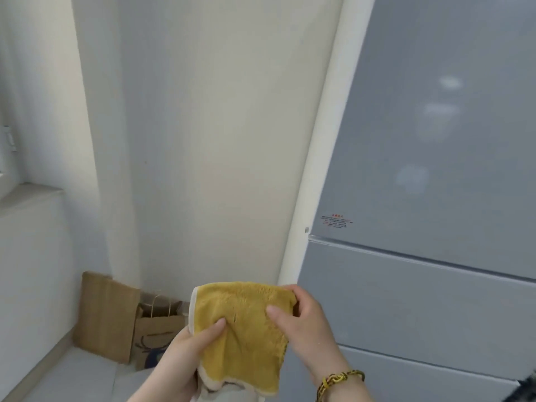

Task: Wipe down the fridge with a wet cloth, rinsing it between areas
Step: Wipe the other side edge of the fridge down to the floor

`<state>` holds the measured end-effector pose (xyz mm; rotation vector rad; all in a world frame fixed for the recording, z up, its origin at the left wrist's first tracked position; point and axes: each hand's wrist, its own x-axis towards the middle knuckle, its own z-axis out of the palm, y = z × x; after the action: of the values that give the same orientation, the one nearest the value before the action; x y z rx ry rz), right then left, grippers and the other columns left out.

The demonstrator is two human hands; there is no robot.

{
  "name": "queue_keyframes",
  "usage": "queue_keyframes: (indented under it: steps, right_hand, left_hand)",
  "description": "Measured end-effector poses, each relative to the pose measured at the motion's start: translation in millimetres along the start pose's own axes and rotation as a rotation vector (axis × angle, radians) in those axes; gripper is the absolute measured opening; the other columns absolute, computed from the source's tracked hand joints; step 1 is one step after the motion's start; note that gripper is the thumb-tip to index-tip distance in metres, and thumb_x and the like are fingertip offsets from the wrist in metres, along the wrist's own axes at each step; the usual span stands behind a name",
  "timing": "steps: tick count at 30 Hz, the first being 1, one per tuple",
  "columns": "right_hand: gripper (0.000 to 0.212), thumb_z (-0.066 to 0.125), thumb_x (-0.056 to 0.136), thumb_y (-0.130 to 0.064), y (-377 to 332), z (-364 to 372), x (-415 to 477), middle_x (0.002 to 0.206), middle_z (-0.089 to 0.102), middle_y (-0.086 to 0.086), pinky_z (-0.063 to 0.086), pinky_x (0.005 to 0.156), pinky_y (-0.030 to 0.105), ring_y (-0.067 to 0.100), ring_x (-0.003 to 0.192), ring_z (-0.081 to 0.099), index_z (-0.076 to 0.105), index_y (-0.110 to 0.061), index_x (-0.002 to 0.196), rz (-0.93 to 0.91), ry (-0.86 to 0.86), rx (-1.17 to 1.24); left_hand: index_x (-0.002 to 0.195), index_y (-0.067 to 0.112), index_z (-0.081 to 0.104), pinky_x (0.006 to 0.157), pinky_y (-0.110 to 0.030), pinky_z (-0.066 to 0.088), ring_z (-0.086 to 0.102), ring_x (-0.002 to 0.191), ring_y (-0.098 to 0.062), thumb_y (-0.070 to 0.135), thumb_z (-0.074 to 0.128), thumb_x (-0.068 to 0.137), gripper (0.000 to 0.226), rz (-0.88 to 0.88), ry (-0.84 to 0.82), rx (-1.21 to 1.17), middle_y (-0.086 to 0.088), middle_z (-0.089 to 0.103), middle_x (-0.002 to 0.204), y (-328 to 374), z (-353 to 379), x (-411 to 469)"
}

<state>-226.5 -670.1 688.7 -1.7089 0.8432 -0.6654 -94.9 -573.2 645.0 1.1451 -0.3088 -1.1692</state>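
Cloth (246, 343), mustard yellow with a pale hem, spread open between both hands low in the head view, just left of the fridge (435, 169) and in front of its white side edge (316, 169). Contact between cloth and fridge impossible to tell. Left hand (185, 361) at the cloth's lower left, thumb pressed on the yellow face, fingers hidden behind, pinching the fabric. Right hand (304, 323) at the upper right corner, thumb on the front, fingers wrapped round the edge, likewise gripping. Lower hem bunched under the left hand. Yellow-and-black braided bracelet (339, 380) round the right wrist.

Fridge filling the right side: glossy grey-blue upper door with a small red-printed sticker (336, 221) near its lower left corner, drawer fronts below. Behind the hands, an off-white wall (217, 140). On the pale floor (87, 375) by that wall, a brown paper bag (156, 335) with handles, just beside a flat brown bag (107, 314) standing upright. At far left, a grey sill (26, 195).
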Motion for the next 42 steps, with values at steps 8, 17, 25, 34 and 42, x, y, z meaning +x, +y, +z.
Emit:
queue_keyframes:
  steps: [8, 17, 25, 34, 42]
  right_hand:
    - [0.03, 0.058, 0.087, -0.016, -22.4, -38.1, 48.4, 0.091, 0.049, -0.022, 0.034, 0.077, 0.0, -0.002, 0.091, 0.046, 0.044, -0.042, 0.081, -0.268, 0.442, -0.384]
    - [0.037, 0.041, 0.078, -0.017, -92.7, -44.5, 156.1, 0.121, 0.04, 0.004, 0.017, 0.101, 0.003, 0.018, 0.114, 0.035, 0.058, -0.001, 0.107, -0.796, 1.239, -0.594]
    - [0.038, 0.031, 0.085, -0.033, -93.6, -59.0, 162.9, 0.136, 0.022, -0.023, 0.013, 0.104, -0.001, -0.023, 0.126, 0.015, 0.036, -0.033, 0.123, -0.649, 1.267, -0.723]
    - [0.038, 0.037, 0.086, -0.025, -98.2, -49.8, 160.9, 0.134, 0.021, -0.033, 0.015, 0.098, -0.007, -0.028, 0.122, 0.017, 0.031, -0.048, 0.116, -0.499, 1.288, -0.712]
    - [0.039, 0.037, 0.087, -0.027, -99.0, -49.0, 162.3, 0.136, 0.019, -0.03, 0.016, 0.099, -0.005, -0.027, 0.124, 0.016, 0.027, -0.046, 0.119, -0.489, 1.275, -0.675]
  left_hand:
    - [0.086, 0.006, 0.061, 0.087, -0.047, 0.047, 0.062, 0.093, -0.036, 0.008, 0.063, 0.081, 0.006, 0.144, 0.036, 0.054, -0.018, 0.067, 0.093, 43.4, 36.4, 66.8]
    - [0.077, 0.01, 0.053, 0.035, -0.02, 0.028, 0.041, 0.028, -0.021, 0.015, 0.058, 0.085, 0.011, 0.402, -0.31, 0.204, -0.012, 0.054, 0.053, 136.6, 91.8, 154.6]
    - [0.083, 0.006, 0.06, 0.074, -0.031, 0.048, 0.06, 0.075, -0.017, 0.052, 0.051, 0.076, 0.047, 0.387, -1.015, 0.294, -0.007, 0.064, 0.08, 168.7, 144.8, 191.3]
    - [0.108, 0.034, 0.048, 0.086, -0.009, 0.036, 0.041, 0.103, 0.009, 0.062, 0.048, 0.055, 0.061, 0.838, -0.896, 0.395, 0.023, 0.042, 0.104, 135.3, 163.6, 189.8]
    - [0.088, 0.026, 0.06, 0.073, 0.005, 0.029, 0.045, 0.085, 0.014, 0.029, 0.063, 0.079, 0.01, 1.116, -1.049, 0.295, 0.02, 0.046, 0.09, 226.0, 221.7, 183.6]
